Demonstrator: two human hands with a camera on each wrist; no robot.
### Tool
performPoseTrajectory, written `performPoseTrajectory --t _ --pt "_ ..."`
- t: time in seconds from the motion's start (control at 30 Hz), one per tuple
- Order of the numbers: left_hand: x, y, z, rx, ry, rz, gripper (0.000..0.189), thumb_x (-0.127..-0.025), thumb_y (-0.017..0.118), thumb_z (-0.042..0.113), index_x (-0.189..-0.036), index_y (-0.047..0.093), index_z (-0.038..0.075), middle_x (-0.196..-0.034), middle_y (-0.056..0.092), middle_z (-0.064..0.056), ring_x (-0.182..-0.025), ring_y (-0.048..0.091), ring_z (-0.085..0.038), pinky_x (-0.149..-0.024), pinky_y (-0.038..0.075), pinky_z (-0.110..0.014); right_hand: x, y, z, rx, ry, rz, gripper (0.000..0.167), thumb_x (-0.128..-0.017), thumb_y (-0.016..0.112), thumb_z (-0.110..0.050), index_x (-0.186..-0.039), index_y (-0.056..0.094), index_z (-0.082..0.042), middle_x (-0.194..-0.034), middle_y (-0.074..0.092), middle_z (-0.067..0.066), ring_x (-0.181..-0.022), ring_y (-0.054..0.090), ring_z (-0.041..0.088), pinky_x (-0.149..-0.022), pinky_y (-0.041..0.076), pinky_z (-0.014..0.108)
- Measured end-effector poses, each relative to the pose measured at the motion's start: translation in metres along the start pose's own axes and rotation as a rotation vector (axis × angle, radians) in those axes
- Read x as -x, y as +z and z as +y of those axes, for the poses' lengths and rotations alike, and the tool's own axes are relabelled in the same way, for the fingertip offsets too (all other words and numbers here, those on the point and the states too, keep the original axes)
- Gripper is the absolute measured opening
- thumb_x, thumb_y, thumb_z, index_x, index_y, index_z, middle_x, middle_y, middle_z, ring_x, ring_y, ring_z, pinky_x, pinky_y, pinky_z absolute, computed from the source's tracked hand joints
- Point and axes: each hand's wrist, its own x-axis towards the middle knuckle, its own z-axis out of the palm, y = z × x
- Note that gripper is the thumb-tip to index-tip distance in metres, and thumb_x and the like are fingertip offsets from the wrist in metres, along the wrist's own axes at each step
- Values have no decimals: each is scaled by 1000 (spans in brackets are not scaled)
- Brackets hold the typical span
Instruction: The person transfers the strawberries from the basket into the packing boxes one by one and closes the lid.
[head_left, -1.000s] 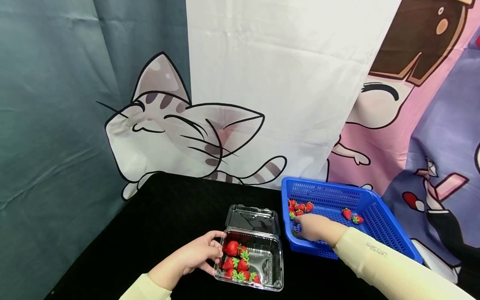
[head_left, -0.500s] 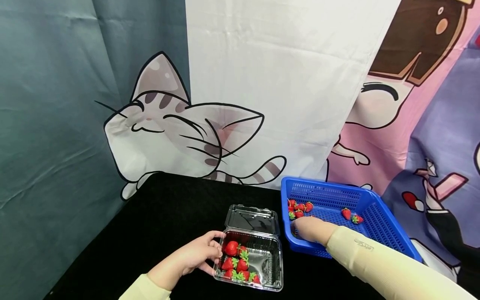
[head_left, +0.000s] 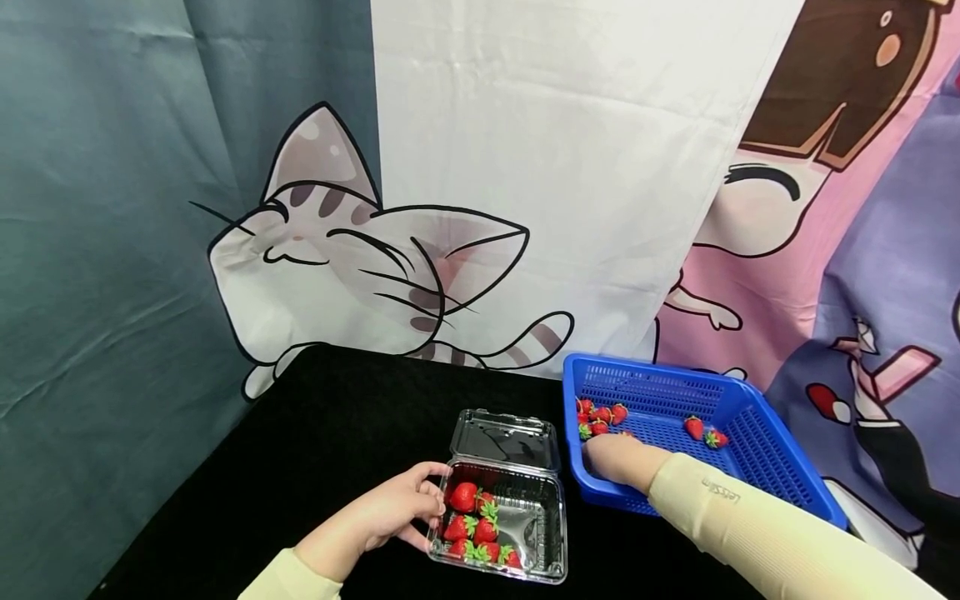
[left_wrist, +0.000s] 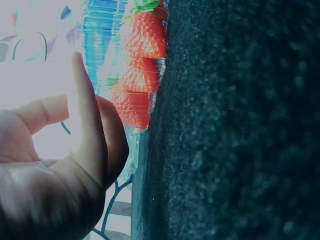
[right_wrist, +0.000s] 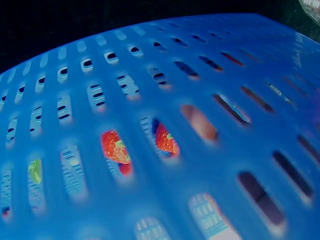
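My left hand [head_left: 397, 504] holds the left side of a clear plastic clamshell box [head_left: 551, 533], its fingers spread along the rim near the back corner and its thumb towards the front. Several strawberries [head_left: 465, 497] with green leaves fill the left half of the box. In the left wrist view, strawberries [left_wrist: 145, 35] show through the clear wall beyond the fingers. My right hand [head_left: 626, 460] reaches down inside the near left corner of a blue plastic basket [head_left: 675, 367]. Its fingers are hidden, so I cannot tell what it holds. More strawberries [head_left: 600, 414] lie just beyond it.
The box's hinged lid [head_left: 506, 437] lies folded back behind it. Two strawberries [head_left: 693, 427] sit farther right in the basket. The slotted basket wall [right_wrist: 150, 190] fills most of the right wrist view. Black cloth [head_left: 337, 425] covers the table, with printed curtains [head_left: 585, 167] behind.
My right hand has moved slightly left and lower into the basket's near left corner, its fingers going out of sight. The left hand and the box have stayed put.
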Motion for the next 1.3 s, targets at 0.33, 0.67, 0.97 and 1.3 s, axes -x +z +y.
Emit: performPoseTrajectory --t 0.33,0.67,0.97,1.3 --pt "1 1 1 0 6 3 65 -85 60 3 -144 34 1 -97 53 -10 -79 55 -20 -56 61 -36 6 -11 0 18 27 54 22 -79 62 -3 -65 48 -13 -65 50 1 -59 46 20 -55 44 40" --pt "0 -2 -3 1 3 2 64 -85 60 4 -144 34 1 -97 54 -10 -79 55 -19 -56 60 -35 14 -37 2 -61 -1 131 34 -78 70 -12 -63 40 -16 -60 29 -4 -54 27 13 -52 22 28" --pt "1 -1 -2 -12 4 5 65 -84 61 3 -144 34 1 -97 54 -11 -79 55 -20 -56 61 -36 29 -58 -12 -141 2 170 12 -85 66 -15 -75 58 -15 -66 47 -5 -59 39 12 -55 33 30" --pt "0 0 -2 -13 2 5 64 -84 61 4 -143 35 2 -97 54 -11 -79 55 -20 -56 60 -35 49 -52 -48 -141 -142 270 14 -84 68 -14 -97 70 -19 -79 61 -12 -66 50 5 -60 48 29"
